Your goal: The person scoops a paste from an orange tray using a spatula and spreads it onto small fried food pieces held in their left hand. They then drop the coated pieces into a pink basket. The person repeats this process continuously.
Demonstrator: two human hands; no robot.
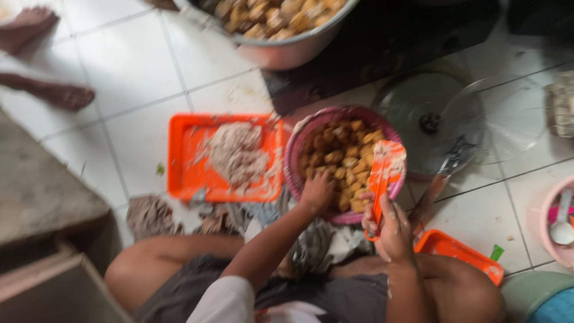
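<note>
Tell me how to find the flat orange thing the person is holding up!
Start at the round pink woven basket of golden-brown fried chunks on the white tiled floor, right of the orange rectangular plastic tray of pale paste. Over the basket's right rim, the right hand grips a flat orange plastic spatula. Unlike the trays, it is narrow, upright and smeared with whitish paste.

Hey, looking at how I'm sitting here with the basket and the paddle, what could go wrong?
1. The orange paddle, coated in paste, is held in your right hand over the pink basket of fried pieces; paste might drip in.
2. The orange tray of filling sits on the tiled floor near someone's bare feet; it may get kicked.
3. Your left hand leans on the basket rim; it might tip.
</note>
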